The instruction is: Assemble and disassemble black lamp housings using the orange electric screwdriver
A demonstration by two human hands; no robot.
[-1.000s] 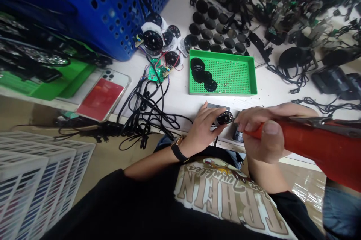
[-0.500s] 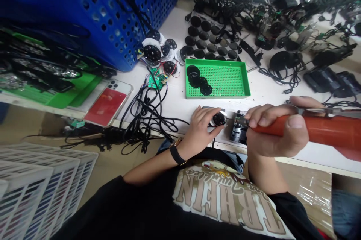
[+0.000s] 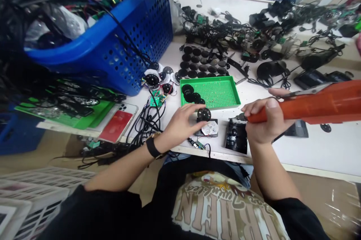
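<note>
"Why spread like that?"

"My left fingers (image 3: 188, 110) lie spread against the black dial (image 3: 204, 114), steadying it above the white plate (image 3: 210, 128). My right fingers (image 3: 254, 109) wrap the orange electric screwdriver (image 3: 318, 102), tip just over the black housing (image 3: 236, 136)."

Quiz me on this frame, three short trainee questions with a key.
1. What does the right hand hold?
2. True or false: black discs lie in the green tray.
3. Which is nearest the left hand?
A. the blue basket
B. the black dial

Key:
1. An orange electric screwdriver
2. True
3. B
</note>
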